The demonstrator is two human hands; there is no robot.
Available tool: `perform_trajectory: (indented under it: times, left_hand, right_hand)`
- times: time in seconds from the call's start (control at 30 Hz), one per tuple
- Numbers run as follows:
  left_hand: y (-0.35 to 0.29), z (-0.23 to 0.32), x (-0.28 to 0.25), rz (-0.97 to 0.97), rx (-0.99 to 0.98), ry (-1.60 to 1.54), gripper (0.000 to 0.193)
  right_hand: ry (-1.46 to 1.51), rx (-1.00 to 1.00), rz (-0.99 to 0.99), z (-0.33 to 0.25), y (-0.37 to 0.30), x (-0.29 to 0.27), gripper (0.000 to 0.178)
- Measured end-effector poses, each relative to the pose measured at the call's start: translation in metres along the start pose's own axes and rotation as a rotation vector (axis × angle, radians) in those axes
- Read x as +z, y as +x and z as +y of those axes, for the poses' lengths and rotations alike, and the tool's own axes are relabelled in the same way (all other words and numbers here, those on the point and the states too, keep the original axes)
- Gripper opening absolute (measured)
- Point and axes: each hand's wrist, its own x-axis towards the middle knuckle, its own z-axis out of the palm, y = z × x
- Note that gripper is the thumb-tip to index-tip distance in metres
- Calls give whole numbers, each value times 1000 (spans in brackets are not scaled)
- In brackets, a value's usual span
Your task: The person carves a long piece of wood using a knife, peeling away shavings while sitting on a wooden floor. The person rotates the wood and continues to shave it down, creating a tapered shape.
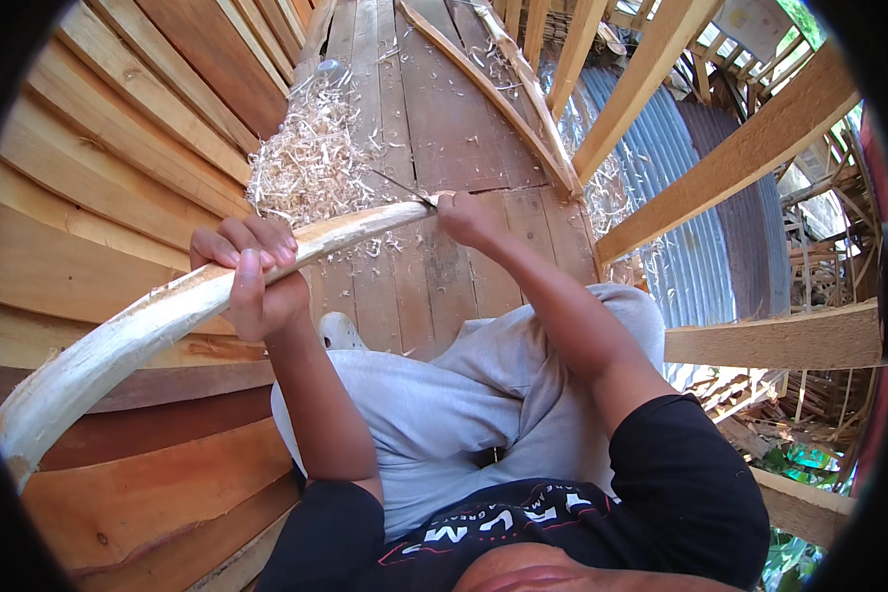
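Note:
A long, peeled, pale wooden pole (pixel 128 331) runs from the lower left up to the middle, its thin end tilted to the right. My left hand (pixel 257 276) is wrapped round it partway along. Near the thin end, my right hand (pixel 471 219) is closed on a knife whose handle is hidden in the fist. The narrow dark blade (pixel 400 185) sticks out to the upper left, close against the pole's end. Beyond the pole, a heap of curled wood shavings (pixel 311 148) lies on the plank floor (pixel 434 109).
A slatted board wall (pixel 99 148) stands close on my left. On the right is a railing of wooden posts (pixel 750 148), with corrugated metal sheets (pixel 681 227) below. Two long wood strips (pixel 493 89) lie at the far right of the floor. My bent legs (pixel 444 395) are near.

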Motion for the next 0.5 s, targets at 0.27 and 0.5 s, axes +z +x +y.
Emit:
perform_trajectory:
  times: [0.27, 0.5]
  left_hand:
    - [-3, -8, 17, 328, 192, 192, 28]
    - [-5, -12, 17, 187, 187, 200, 27]
  right_hand:
    - [120, 150, 50, -27, -23, -6, 44]
    - [29, 18, 107, -24, -20, 0, 46]
